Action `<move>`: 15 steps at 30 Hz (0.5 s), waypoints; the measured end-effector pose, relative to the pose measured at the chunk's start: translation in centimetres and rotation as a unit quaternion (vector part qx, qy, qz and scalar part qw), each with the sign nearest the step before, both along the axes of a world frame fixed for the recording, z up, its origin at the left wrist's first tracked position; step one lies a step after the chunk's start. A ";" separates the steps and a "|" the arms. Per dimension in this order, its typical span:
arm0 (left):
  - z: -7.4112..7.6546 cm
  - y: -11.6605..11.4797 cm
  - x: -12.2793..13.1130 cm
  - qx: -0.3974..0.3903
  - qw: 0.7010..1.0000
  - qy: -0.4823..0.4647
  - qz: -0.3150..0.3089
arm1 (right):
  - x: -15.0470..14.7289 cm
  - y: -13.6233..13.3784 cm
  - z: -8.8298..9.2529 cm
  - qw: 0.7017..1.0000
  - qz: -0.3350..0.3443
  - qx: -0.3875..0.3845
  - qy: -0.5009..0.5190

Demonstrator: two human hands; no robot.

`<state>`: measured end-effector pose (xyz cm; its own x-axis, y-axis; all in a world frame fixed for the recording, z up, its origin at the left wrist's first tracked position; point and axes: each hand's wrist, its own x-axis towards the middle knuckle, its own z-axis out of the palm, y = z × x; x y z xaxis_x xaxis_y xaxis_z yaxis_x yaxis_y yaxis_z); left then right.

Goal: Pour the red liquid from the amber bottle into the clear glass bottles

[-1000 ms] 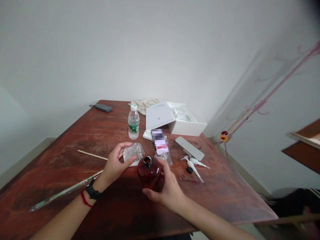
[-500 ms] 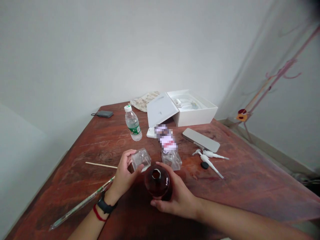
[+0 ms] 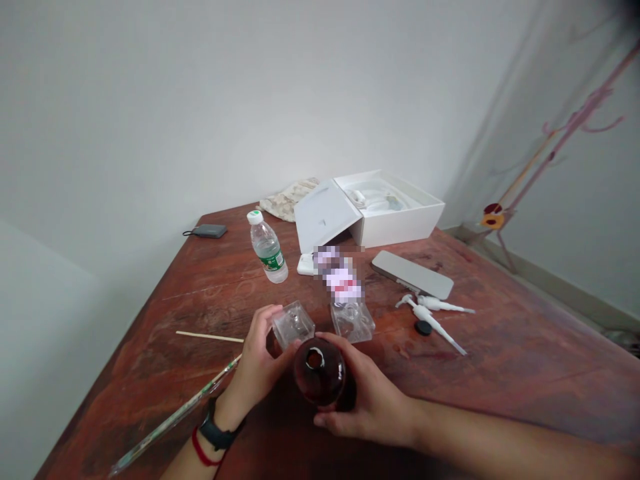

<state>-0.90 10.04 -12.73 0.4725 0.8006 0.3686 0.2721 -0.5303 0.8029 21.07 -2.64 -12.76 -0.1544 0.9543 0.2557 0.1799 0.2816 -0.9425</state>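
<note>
My left hand [image 3: 265,363], with a dark watch and red cord at its wrist, grips a clear square container [image 3: 294,324] between thumb and fingers. Beside it, my right hand [image 3: 373,393] is wrapped round a dark red-brown round bottle [image 3: 320,383] with an uncapped mouth facing up. The bottle stands close to the container's near corner. A second clear container [image 3: 353,322] rests on the table just beyond my right hand. Two white pump heads [image 3: 435,320] and a black cap [image 3: 423,327] lie to the right.
On the wooden table [image 3: 200,380] are a water bottle [image 3: 270,252], an open white box [image 3: 400,217], a silver case [image 3: 413,275], a pixelated item [image 3: 340,277], a grey device [image 3: 209,231], a thin stick [image 3: 210,337], a wrapped long item [image 3: 175,417] and a cloth [image 3: 287,200].
The camera view has shifted a little. Both hands keep their holds, and the clear container in my left hand looks slightly turned.
</note>
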 end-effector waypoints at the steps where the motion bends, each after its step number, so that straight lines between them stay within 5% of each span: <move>1: 0.0 0.1 -0.1 0.014 1.000 0.010 0.002 | 0.0 0.0 0.0 1.000 0.000 -0.003 0.002; 15: 0.6 0.3 -0.2 0.046 0.998 0.042 -0.007 | 0.1 0.0 0.4 1.000 0.010 0.011 -0.009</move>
<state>-1.07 10.32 -12.15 0.5155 0.7581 0.3995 0.3277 -0.6052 0.7255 21.19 -2.61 -12.35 -0.1781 0.9453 0.2732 0.1900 0.3054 -0.9331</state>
